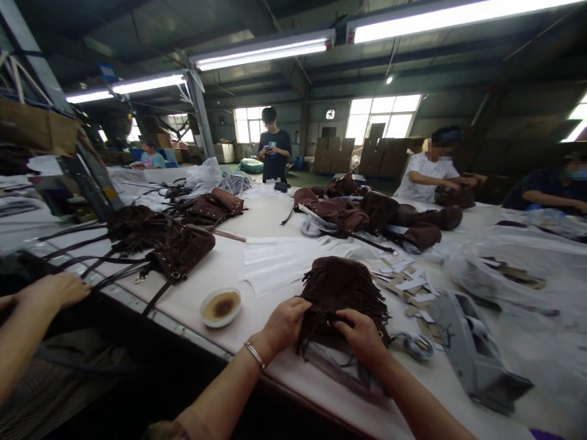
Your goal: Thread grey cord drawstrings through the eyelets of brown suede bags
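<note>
A dark brown fringed bag (346, 281) lies on the white table in front of me. My left hand (287, 321) pinches its near left edge, a silver bangle on the wrist. On the right side of the same edge, my right hand (360, 330) grips the bag with thumb and bent fingers, close to a small metal ring. Below my hands, a greyish strip or strap of the bag hangs toward the table edge; its exact form is blurred. Left of the bag stands a shallow bowl (221, 307) with a brown substance in it.
A grey tape dispenser (479, 351) and paper strips (415, 284) lie to the right, beside clear plastic sheeting (513, 256). More brown bags (183, 247) with long straps are piled left and at the back. A co-worker's hand (64, 290) reaches in at left; other people stand or sit beyond.
</note>
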Demonstrator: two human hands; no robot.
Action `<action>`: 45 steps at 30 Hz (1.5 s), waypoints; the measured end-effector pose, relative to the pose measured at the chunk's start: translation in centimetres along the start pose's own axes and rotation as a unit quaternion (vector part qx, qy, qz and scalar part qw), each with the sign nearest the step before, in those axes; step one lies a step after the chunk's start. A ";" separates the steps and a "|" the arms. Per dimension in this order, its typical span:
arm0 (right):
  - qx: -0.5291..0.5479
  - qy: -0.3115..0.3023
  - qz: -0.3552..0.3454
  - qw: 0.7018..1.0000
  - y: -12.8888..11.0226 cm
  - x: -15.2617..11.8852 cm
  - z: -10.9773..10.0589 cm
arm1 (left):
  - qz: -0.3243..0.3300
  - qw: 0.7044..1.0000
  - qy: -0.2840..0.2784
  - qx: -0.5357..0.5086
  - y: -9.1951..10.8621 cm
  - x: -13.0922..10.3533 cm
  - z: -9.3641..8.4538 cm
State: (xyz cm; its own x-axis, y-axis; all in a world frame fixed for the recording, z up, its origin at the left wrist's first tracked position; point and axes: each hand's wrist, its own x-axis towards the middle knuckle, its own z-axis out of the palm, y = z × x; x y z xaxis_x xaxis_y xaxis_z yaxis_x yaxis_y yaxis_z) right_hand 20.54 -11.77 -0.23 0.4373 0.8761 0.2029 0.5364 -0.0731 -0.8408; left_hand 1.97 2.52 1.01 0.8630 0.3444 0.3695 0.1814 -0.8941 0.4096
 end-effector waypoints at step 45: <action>-0.251 -0.016 -0.378 0.891 -2.8 -9.2 -1.8 | -0.529 0.374 -0.071 -0.759 8.0 2.7 6.7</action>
State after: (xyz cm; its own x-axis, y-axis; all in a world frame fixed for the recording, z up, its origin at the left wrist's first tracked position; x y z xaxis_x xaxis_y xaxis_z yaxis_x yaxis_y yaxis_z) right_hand 16.33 -20.53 1.15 -0.2019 0.7776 0.5955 0.9276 0.3469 -0.1385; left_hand 8.93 -5.64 -0.26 0.7224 0.1614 -0.6724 0.0726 0.9493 0.3058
